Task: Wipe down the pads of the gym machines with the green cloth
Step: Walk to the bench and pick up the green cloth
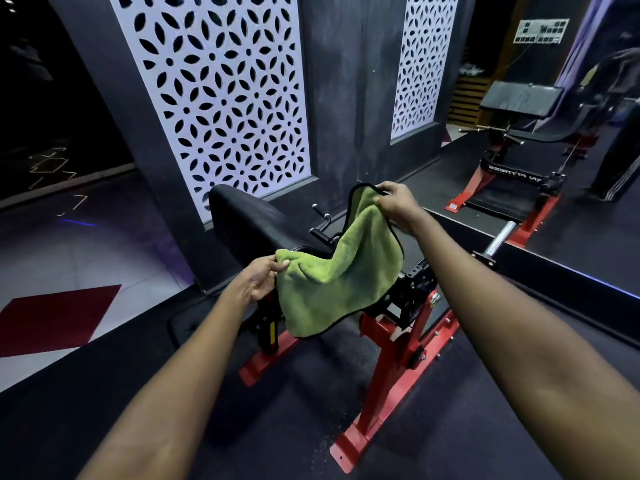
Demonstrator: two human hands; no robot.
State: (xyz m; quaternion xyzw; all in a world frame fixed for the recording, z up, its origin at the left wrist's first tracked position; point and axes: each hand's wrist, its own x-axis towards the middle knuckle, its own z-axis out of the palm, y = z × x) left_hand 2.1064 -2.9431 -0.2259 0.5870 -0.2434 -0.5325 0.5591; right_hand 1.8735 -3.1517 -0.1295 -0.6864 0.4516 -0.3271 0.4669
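One green cloth [341, 271], two grips on it: my left grip [261, 280] pinches its left corner, my right grip [398, 202] pinches the top corner, beside one black pad [242, 216].

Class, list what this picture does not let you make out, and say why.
Head view:
1. Part of the machine frame: hidden behind the green cloth, which the left hand and right hand hold up.
2. Black pad: too dark to tell whether it is clean.
3. Wall chart: too small to read.
4. Standing person: cut off by the right edge.
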